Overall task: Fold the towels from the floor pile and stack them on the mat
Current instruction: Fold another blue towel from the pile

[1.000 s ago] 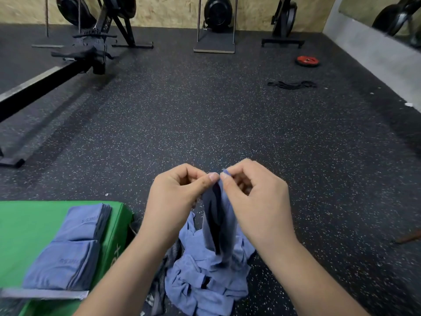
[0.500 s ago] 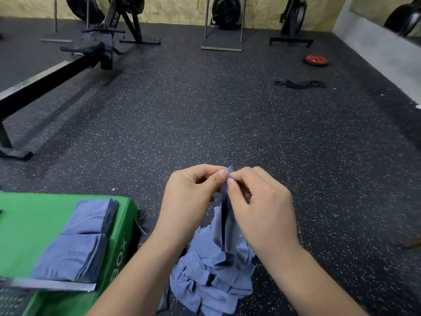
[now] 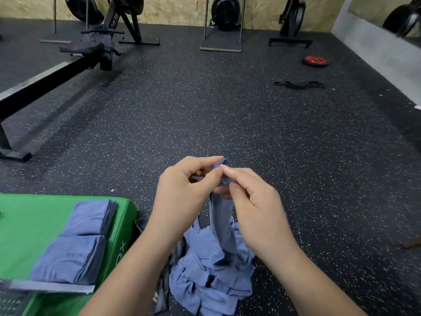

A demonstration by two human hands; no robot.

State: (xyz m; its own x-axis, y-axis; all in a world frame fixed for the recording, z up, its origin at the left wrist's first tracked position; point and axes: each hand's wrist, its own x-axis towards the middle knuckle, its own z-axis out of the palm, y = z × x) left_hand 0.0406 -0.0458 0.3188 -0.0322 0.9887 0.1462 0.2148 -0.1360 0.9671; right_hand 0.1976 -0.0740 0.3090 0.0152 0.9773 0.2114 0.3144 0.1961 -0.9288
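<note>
You are in the middle of the task, as I judge it. On the green mat (image 3: pixel 27 224) at your left lie 2 stacks of folded towels, the far stack (image 3: pixel 92 216) and the near stack (image 3: pixel 66 258), touching end to end. Each shows several layers at its edge, but I cannot count the towels inside.

Your left hand (image 3: pixel 182 192) and your right hand (image 3: pixel 257 206) are close together, and both pinch the top corner of 1 blue towel (image 3: pixel 222 224) between thumb and fingers. This towel hangs down in a narrow bunch, and its lower end reaches the pile (image 3: pixel 209 279) on the dark floor (image 3: pixel 227 122), just beside the mat's corner. It is not yet spread or folded.

The pile is crumpled, so I cannot tell how many towels are in it; it looks like more than 1. What is left: open and fold this towel, put it on a stack, then do the same for the pile.
</note>
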